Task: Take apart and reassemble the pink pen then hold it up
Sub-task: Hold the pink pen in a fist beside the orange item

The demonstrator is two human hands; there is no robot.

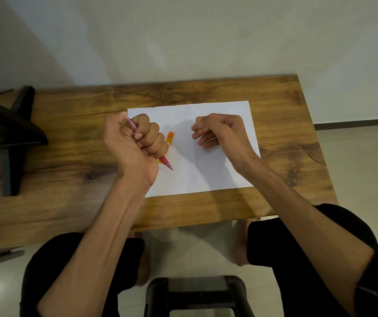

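My left hand [135, 143] is wrapped in a fist around the pink pen [165, 162]. The pen's clicker end pokes out by my thumb and its tip points down and right, just above the white paper [206, 175]. An orange pen [169, 137] lies on the paper, mostly hidden behind my left fingers. My right hand [217, 131] hovers over the paper to the right. Its fingers are loosely curled and nothing shows in them.
The paper lies on a wooden table [69, 156] set against a pale wall. A black stand [11, 133] sits at the table's left end. A dark stool [197, 296] and my knees are below the near edge.
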